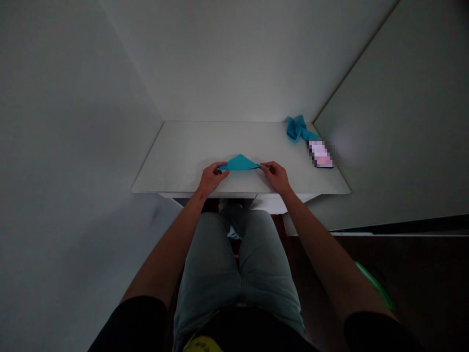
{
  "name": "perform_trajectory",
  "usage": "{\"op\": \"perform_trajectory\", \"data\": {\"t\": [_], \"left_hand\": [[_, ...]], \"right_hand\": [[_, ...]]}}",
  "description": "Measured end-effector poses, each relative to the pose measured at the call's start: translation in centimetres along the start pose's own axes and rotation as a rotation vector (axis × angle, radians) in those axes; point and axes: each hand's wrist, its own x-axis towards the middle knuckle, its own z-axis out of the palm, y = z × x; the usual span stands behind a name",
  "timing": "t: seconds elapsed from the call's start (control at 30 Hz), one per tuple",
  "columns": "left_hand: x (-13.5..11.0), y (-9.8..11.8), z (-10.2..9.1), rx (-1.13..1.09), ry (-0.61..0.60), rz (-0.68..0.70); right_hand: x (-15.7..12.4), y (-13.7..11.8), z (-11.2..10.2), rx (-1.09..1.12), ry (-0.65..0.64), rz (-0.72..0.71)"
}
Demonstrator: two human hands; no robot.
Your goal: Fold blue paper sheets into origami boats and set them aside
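A blue paper triangle [240, 162] lies folded on the white desk [183, 151], near its front edge. My left hand [211, 178] pinches the triangle's left tip. At the right tip my right hand [276, 176] pinches the paper the same way. Both hands rest on the desk, fingers closed on the paper. Further back at the right lies a crumpled or folded blue paper shape [297, 128], apart from both hands.
A pink, blurred-out object [321, 153] lies by the desk's right edge. White walls close in on the left, back and right. My legs sit under the desk front. A green object [375, 283] lies on the dark floor at the right.
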Motion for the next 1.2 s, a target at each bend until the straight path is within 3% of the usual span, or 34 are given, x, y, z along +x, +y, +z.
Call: {"op": "perform_trajectory", "data": {"t": [0.67,0.9,1.2], "left_hand": [[-0.5,0.5,0.3,0.115,-0.021,0.003],[-0.5,0.8,0.6,0.271,0.066,0.133],[-0.8,1.2,0.8,0.347,-0.038,0.069]], "right_hand": [[-0.4,-0.7,0.1,-0.037,0.033,-0.029],[-0.7,-1.2,0.1,-0.017,0.000,-0.058],[-1.3,-1.9,0.2,-0.059,-0.069,-0.125]]}}
